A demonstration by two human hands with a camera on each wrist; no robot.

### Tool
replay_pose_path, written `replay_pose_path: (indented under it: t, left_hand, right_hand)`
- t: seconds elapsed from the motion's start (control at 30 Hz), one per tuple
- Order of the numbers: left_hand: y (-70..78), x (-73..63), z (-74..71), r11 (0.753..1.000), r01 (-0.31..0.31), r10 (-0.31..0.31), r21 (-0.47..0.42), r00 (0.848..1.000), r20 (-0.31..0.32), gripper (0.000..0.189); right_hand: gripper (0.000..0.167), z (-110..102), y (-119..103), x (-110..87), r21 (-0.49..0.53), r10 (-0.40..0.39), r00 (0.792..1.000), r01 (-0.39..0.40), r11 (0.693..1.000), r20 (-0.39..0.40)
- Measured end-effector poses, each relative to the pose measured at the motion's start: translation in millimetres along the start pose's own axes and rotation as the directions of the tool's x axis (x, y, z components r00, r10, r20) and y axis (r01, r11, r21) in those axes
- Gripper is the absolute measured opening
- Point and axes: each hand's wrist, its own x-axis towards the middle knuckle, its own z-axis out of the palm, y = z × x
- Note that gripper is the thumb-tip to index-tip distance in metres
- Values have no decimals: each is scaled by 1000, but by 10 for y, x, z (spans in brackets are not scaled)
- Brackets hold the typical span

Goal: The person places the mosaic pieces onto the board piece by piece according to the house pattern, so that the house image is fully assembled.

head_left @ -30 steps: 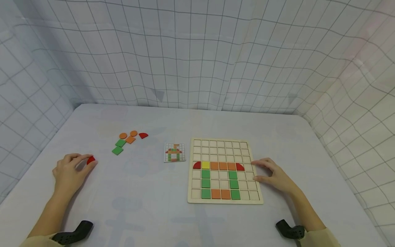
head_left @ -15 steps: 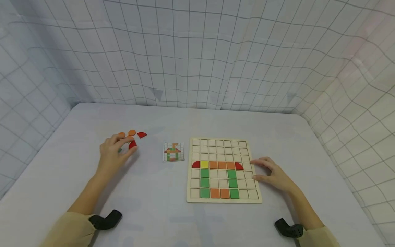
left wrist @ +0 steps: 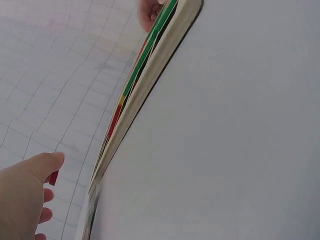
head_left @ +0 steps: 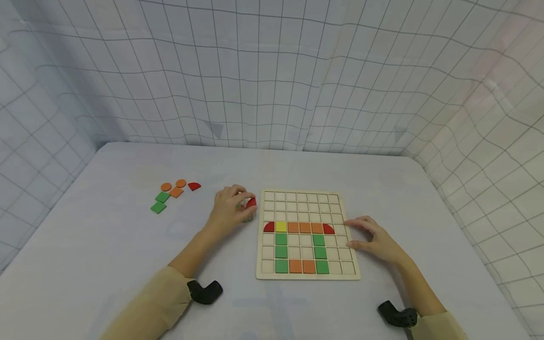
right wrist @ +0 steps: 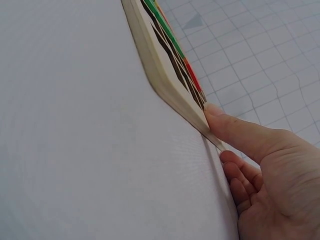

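My left hand [head_left: 227,210] pinches a red quarter-circle tile [head_left: 251,202] between thumb and fingers, just left of the wooden grid board [head_left: 303,276]. Beneath that hand lies a small pattern card [head_left: 248,218], mostly covered. In the left wrist view the red tile shows edge-on below the thumb. My right hand [head_left: 376,240] rests at the board's right edge, thumb and index finger apart and touching the rim. On the board sit a yellow square [head_left: 281,227], orange squares [head_left: 305,227], green squares [head_left: 281,252] and two red quarter-circles [head_left: 328,229].
Loose tiles lie at the back left: two orange circles [head_left: 166,187], an orange square [head_left: 176,192], two green squares [head_left: 163,197] and a red quarter-circle [head_left: 194,186]. A white gridded curtain [head_left: 255,94] hangs behind the table.
My left hand has carried the red quarter-circle tile from the far left, past the loose tiles, rightward to the card beside the board. My right hand has stayed at the board's edge.
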Motion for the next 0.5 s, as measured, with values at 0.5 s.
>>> replay_pose_path:
  t: [0.5]
  left_hand:
    - [308, 105, 448, 999, -24, 29, -29, 985, 171, 26]
  right_hand:
    - [50, 7, 27, 1, 15, -3, 1000, 3, 1000, -4]
